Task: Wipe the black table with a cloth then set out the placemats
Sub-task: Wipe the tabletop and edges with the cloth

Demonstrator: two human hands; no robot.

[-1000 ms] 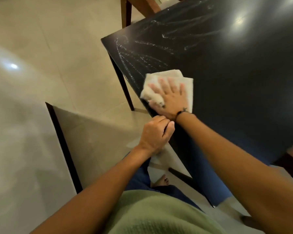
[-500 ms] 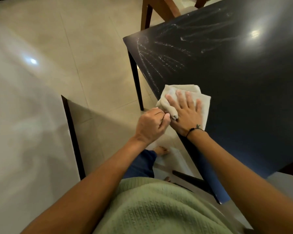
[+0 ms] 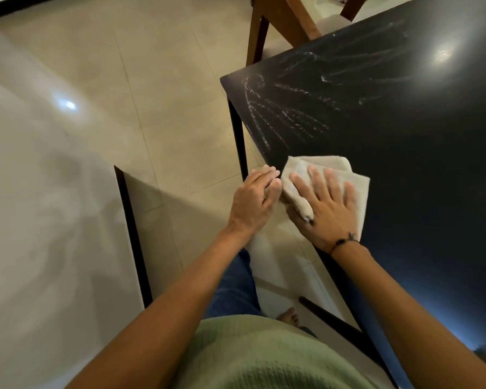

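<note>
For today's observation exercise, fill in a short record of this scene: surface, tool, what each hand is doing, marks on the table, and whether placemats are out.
surface: black table, glossy, seen from near one corner
tool: folded pale cloth, lying flat near the table's edge
right hand: spread flat, pressing on the cloth
left hand: cupped at the table's edge, beside the cloth
marks: whitish streaks fanning across the corner area
placemats: none in view
nearby: wooden chair beyond the far edge

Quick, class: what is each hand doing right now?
Left hand: loosely cupped at the table edge beside the cloth, holding nothing visible.
Right hand: open, flat, pressing the cloth onto the table.
</note>
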